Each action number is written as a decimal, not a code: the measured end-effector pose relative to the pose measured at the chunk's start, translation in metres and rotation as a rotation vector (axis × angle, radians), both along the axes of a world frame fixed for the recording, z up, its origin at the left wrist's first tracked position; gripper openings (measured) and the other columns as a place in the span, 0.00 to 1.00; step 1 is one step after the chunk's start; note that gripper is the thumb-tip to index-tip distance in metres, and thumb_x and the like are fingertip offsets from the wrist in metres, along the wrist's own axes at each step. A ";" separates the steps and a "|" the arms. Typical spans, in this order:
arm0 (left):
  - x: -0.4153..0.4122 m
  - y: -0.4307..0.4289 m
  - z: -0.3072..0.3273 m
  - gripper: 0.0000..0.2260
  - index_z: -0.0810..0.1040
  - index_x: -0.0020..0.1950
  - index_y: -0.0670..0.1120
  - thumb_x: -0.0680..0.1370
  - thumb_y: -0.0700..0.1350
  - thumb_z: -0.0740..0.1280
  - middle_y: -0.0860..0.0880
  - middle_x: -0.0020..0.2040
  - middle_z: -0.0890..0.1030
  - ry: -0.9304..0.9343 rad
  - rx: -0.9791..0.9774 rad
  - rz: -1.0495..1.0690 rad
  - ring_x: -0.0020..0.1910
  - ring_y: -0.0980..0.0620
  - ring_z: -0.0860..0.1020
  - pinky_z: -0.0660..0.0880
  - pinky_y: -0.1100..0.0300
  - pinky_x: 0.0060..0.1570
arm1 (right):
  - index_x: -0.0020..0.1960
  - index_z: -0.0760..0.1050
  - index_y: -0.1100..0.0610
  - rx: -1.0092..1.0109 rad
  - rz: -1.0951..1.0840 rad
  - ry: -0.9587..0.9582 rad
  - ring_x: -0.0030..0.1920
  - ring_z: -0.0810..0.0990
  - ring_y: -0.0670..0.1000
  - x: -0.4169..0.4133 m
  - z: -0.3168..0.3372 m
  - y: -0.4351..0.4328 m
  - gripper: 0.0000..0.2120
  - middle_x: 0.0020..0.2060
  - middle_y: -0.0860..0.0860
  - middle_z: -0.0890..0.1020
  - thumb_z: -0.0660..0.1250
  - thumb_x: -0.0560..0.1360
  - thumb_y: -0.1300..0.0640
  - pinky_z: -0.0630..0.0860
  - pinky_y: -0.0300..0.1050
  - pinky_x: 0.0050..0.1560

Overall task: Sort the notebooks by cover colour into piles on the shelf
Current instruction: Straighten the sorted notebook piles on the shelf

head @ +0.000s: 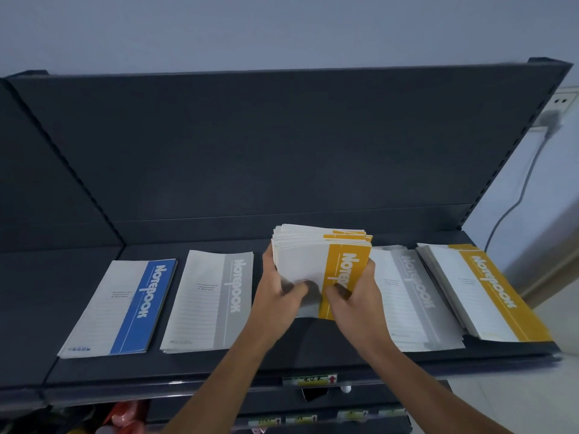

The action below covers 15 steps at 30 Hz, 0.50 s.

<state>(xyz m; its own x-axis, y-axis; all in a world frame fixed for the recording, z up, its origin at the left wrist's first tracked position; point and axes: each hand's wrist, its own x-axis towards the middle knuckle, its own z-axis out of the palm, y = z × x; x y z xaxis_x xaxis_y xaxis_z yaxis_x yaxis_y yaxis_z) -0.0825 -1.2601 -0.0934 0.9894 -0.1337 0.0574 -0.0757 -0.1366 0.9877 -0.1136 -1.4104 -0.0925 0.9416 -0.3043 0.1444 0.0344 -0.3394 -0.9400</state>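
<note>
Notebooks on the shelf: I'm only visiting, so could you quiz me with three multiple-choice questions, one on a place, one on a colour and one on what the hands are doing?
1. Where on the shelf does the blue notebook lie?
A) far left B) far right C) middle

2. What colour is the band on top of the held stack?
A) blue B) yellow C) grey

3. What holds that stack?
A) both hands B) one hand alone C) nothing, it lies free

Answers:
1 A: it lies at the left end, beside a grey pile.
2 B: the top cover shows a yellow band.
3 A: the left hand and right hand grip its two sides.
</note>
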 end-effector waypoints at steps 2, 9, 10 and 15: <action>-0.002 -0.002 -0.005 0.34 0.59 0.73 0.61 0.74 0.46 0.73 0.68 0.60 0.74 0.023 -0.011 0.026 0.61 0.65 0.73 0.75 0.72 0.52 | 0.62 0.64 0.45 -0.015 -0.001 0.010 0.49 0.80 0.39 -0.001 -0.004 0.000 0.24 0.48 0.39 0.79 0.72 0.74 0.59 0.78 0.34 0.40; 0.000 -0.002 -0.010 0.25 0.60 0.71 0.60 0.80 0.49 0.69 0.61 0.63 0.72 0.018 0.159 0.089 0.61 0.62 0.73 0.74 0.69 0.53 | 0.65 0.64 0.46 -0.087 -0.012 0.044 0.52 0.79 0.42 -0.001 -0.012 -0.003 0.20 0.53 0.41 0.77 0.69 0.78 0.58 0.76 0.33 0.40; 0.002 -0.003 -0.010 0.25 0.61 0.71 0.57 0.79 0.49 0.70 0.58 0.63 0.71 -0.011 0.234 0.139 0.60 0.59 0.73 0.72 0.68 0.52 | 0.65 0.66 0.47 -0.136 -0.018 0.054 0.52 0.78 0.42 0.002 -0.010 -0.007 0.20 0.54 0.42 0.76 0.70 0.78 0.57 0.74 0.33 0.42; 0.009 -0.007 0.000 0.20 0.69 0.64 0.49 0.78 0.55 0.70 0.50 0.57 0.72 -0.018 0.525 0.308 0.51 0.53 0.73 0.69 0.61 0.45 | 0.58 0.72 0.47 -0.193 0.003 0.192 0.46 0.80 0.42 0.025 0.002 -0.017 0.16 0.48 0.42 0.81 0.73 0.74 0.57 0.75 0.39 0.40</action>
<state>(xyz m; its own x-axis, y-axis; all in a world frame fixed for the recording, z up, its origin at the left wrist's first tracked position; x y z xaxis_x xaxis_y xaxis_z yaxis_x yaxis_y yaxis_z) -0.0737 -1.2666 -0.0936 0.9866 0.1430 0.0786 0.0282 -0.6236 0.7812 -0.0882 -1.4279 -0.0901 0.9582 -0.2857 0.0179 -0.1371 -0.5130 -0.8474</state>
